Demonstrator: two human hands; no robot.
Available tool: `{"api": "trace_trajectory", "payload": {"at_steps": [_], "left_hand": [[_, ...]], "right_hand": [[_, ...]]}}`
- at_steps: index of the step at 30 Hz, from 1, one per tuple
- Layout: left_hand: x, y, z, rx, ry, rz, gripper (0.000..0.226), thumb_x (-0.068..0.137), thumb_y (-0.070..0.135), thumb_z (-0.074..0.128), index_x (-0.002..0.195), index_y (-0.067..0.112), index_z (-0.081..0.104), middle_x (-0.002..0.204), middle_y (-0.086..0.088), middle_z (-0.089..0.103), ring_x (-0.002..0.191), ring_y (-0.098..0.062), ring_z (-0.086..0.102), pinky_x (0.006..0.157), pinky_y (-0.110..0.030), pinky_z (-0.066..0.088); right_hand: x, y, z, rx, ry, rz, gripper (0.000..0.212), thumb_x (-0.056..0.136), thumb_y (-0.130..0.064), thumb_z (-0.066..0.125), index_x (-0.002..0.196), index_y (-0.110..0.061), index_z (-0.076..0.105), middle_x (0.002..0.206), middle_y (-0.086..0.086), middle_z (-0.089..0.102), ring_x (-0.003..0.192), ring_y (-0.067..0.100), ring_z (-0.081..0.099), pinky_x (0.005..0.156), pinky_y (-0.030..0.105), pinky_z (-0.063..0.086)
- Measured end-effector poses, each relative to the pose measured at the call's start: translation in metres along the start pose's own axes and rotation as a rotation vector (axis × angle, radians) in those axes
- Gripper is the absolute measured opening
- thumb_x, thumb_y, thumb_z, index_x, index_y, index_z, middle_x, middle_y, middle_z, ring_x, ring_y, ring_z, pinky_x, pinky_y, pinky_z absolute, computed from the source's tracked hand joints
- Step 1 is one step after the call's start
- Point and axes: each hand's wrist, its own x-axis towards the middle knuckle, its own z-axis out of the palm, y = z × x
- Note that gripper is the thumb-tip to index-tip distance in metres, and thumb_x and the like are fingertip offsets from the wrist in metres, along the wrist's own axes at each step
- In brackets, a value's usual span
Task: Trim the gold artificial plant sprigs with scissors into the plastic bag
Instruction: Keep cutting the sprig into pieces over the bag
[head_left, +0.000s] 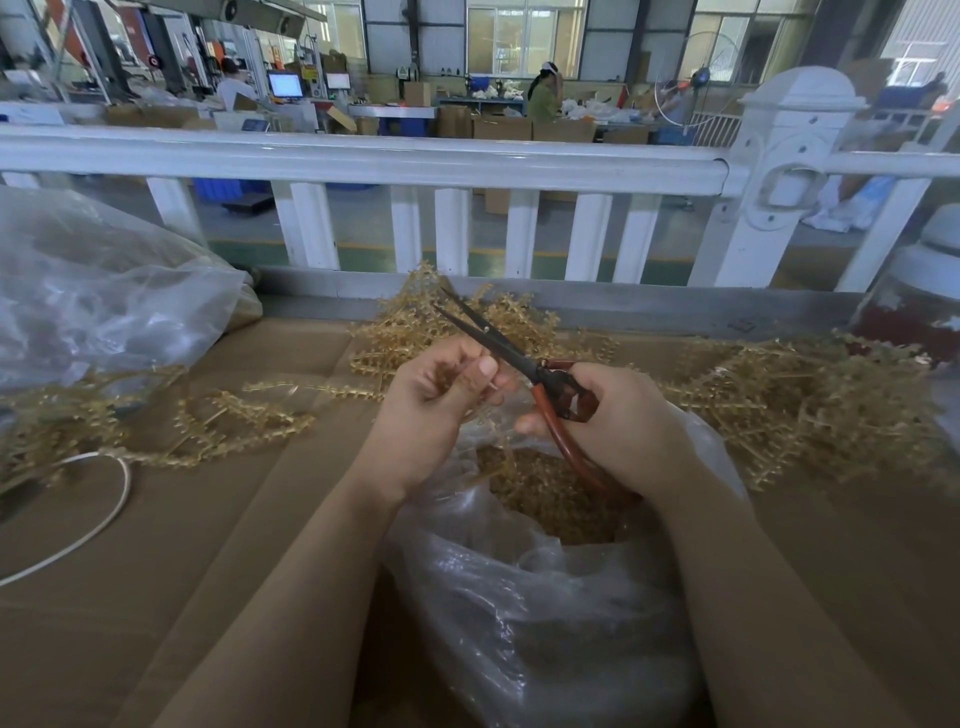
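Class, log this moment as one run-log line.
left hand: pinches gold sprig | right hand: grips scissors, blades open | plastic bag: below, holds trimmings

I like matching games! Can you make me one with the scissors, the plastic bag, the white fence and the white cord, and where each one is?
Things:
1. scissors
2. plastic bag
3. white fence
4. white cord

Places:
A. lying on the brown cardboard, on the left
B. in the right hand, blades pointing up and away
C. standing behind the table, across the whole picture
D. below both hands, open, with gold bits inside

Pairs: 1-B, 2-D, 3-C, 4-A
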Motion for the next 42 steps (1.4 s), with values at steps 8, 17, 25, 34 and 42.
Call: {"api": "trace_trajectory", "payload": {"at_steps": [8, 17, 25, 34, 42], "left_hand": [[0.0000, 0.0003, -0.0015, 0.019, 0.002, -0.021, 0.016, 0.100, 0.005, 0.051, 0.093, -0.004, 0.061, 0.080, 0.006, 0.066, 0.074, -0.003, 0.061, 0.071, -0.013, 0.046], [-0.0006, 0.0004, -0.0022, 0.015, -0.025, -0.009, 0.018, 0.100, 0.004, 0.049, 0.095, -0.010, 0.059, 0.083, -0.005, 0.063, 0.073, -0.004, 0.060, 0.072, -0.014, 0.047], [0.0003, -0.0021, -0.0031, -0.018, -0.034, -0.006, 0.024, 0.099, 0.011, 0.051, 0.099, -0.012, 0.057, 0.085, -0.001, 0.064, 0.079, -0.008, 0.061, 0.078, -0.020, 0.051], [-0.0007, 0.0026, -0.0021, -0.084, -0.021, -0.023, 0.015, 0.097, 0.014, 0.052, 0.094, 0.003, 0.062, 0.085, -0.002, 0.067, 0.078, -0.007, 0.064, 0.075, -0.018, 0.052], [0.0011, 0.0016, -0.0027, -0.121, 0.073, -0.083, 0.015, 0.091, 0.028, 0.059, 0.085, 0.015, 0.064, 0.076, 0.006, 0.069, 0.080, -0.009, 0.068, 0.069, -0.020, 0.053]], "right_hand": [[-0.0005, -0.0015, 0.0002, 0.014, 0.001, 0.015, 0.059, 0.049, -0.099, 0.052, 0.069, -0.043, 0.058, 0.077, -0.041, 0.061, 0.074, -0.017, 0.058, 0.053, 0.006, 0.041], [-0.0014, 0.0000, 0.0004, -0.001, -0.020, 0.030, 0.061, 0.049, -0.101, 0.049, 0.075, -0.046, 0.057, 0.082, -0.043, 0.061, 0.077, -0.018, 0.058, 0.058, 0.015, 0.039], [-0.0012, -0.0016, -0.0005, -0.031, 0.004, 0.006, 0.063, 0.048, -0.102, 0.046, 0.077, -0.047, 0.057, 0.087, -0.045, 0.059, 0.082, -0.020, 0.057, 0.053, 0.008, 0.038], [-0.0015, 0.0037, 0.0008, 0.015, 0.026, -0.007, 0.051, 0.050, -0.096, 0.055, 0.073, -0.051, 0.057, 0.083, -0.040, 0.063, 0.080, -0.018, 0.059, 0.065, -0.001, 0.039], [0.0003, 0.0018, -0.0025, 0.182, 0.035, 0.021, 0.037, 0.059, -0.074, 0.078, 0.084, -0.049, 0.068, 0.069, -0.018, 0.068, 0.063, -0.004, 0.062, 0.057, 0.006, 0.044]]}}
